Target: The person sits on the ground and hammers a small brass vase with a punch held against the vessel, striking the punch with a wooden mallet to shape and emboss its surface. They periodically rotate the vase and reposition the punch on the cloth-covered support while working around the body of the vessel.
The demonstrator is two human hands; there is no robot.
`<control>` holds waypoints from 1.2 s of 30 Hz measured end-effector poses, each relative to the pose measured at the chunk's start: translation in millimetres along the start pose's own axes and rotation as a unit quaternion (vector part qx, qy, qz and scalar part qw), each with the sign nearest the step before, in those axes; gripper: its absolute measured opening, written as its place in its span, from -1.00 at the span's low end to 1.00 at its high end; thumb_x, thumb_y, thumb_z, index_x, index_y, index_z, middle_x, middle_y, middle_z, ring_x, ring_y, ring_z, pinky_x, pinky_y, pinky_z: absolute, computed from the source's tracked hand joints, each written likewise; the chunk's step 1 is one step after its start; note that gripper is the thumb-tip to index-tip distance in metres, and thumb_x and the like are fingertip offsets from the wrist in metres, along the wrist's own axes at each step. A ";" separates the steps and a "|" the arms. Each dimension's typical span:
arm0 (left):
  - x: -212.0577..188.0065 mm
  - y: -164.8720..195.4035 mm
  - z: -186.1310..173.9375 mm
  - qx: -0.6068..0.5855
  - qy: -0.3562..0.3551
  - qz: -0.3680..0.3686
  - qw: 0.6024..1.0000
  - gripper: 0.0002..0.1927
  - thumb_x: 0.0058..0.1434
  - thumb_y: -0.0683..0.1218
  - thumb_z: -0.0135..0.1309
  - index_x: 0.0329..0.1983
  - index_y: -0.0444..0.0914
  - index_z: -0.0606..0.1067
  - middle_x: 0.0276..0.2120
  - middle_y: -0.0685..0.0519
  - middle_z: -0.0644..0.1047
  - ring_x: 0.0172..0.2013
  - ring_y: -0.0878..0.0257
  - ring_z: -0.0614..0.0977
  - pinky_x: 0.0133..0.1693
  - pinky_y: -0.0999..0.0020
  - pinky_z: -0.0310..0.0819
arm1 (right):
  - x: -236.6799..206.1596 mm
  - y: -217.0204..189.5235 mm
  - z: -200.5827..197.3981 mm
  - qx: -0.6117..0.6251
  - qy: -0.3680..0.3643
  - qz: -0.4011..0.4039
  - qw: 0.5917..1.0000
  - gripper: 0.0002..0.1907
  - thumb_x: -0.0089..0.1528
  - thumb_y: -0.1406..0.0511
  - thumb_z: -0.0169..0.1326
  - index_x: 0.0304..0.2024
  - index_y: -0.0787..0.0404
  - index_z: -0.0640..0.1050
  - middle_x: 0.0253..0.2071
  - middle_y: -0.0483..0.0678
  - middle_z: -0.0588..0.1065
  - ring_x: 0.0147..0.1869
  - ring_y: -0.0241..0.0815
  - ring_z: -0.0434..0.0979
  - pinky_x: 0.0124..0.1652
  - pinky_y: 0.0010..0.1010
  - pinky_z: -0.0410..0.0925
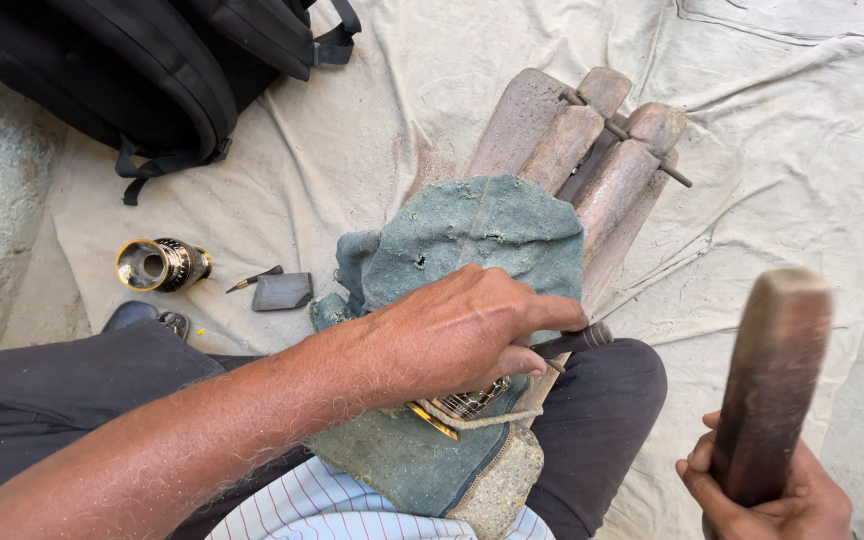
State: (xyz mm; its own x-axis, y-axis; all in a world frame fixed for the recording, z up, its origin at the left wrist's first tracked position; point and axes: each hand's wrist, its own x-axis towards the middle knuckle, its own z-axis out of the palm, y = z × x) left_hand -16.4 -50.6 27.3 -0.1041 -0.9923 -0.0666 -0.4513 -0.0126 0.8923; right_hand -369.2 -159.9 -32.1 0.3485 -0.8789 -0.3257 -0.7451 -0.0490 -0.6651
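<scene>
**Punch on metal, mallet raised**

The engraved metal piece (467,402) lies on green cloth (472,240) over a wooden block (592,160), in the lap. The left hand (462,335) pinches a dark punch (577,340) against it. The right hand (762,495) grips a wooden mallet (772,380), held well apart. A brass vessel (160,265) and backpack (142,60) lie beyond.

Work spot: left hand (457,335) covered the engraved metal piece (467,402).
12 o'clock: wooden block frame (582,150) and green cloth (472,235) barred approach.
3 o'clock: bare sheet (782,150) lay open.
9 o'clock: brass cylinder (162,265), dark slab (282,291) scattered.
11 o'clock: black backpack (152,70) blocked.
</scene>
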 end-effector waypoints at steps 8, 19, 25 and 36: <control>-0.8 -0.5 0.2 0.003 -0.015 0.006 1.000 -0.52 0.10 -0.09 0.26 0.12 -0.20 0.50 -0.34 -0.12 0.66 -0.23 -0.08 0.70 -0.26 0.03 0.52 | 7.5 -21.4 -8.9 -0.137 -0.058 0.033 0.988 -0.42 0.02 0.59 0.27 0.11 0.29 0.57 -0.28 0.04 0.60 -0.20 -0.15 0.68 -0.07 -0.30 0.57; 0.6 2.2 -4.9 0.001 -0.022 -0.001 1.000 -0.51 0.09 -0.08 0.28 0.12 -0.19 0.50 -0.44 -0.10 0.64 -0.28 -0.05 0.71 -0.26 0.05 0.53 | 5.0 -10.2 -4.3 -0.135 -0.056 -0.033 0.989 -0.49 -0.02 0.58 0.29 0.01 0.34 0.57 -0.21 0.01 0.56 -0.17 -0.22 0.69 -0.04 -0.34 0.54; 0.3 -0.2 -4.7 -0.004 -0.025 0.000 1.000 -0.50 0.05 -0.10 0.30 0.09 -0.20 0.50 -0.43 -0.10 0.64 -0.27 -0.04 0.71 -0.29 0.04 0.52 | 5.3 -11.7 -0.9 -0.088 -0.025 0.002 0.996 -0.51 0.01 0.58 0.28 0.01 0.36 0.58 -0.28 0.10 0.57 -0.12 -0.18 0.68 0.02 -0.31 0.50; 1.6 -3.4 -2.3 -0.012 -0.026 -0.002 1.000 -0.51 0.06 -0.08 0.29 0.09 -0.19 0.50 -0.46 -0.06 0.64 -0.30 0.01 0.72 -0.29 0.08 0.54 | 4.5 -20.7 -0.2 -0.039 -0.016 -0.013 0.999 -0.48 0.02 0.59 0.27 0.06 0.33 0.58 -0.30 0.05 0.60 -0.10 -0.20 0.66 0.06 -0.31 0.47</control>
State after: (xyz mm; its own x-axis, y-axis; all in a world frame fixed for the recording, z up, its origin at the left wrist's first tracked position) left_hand -12.9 -52.4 25.2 -0.1481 -0.9846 -0.0934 -0.4302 -0.0209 0.9025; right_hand -352.4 -162.9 -19.6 0.3843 -0.8618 -0.3310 -0.7775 -0.1088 -0.6194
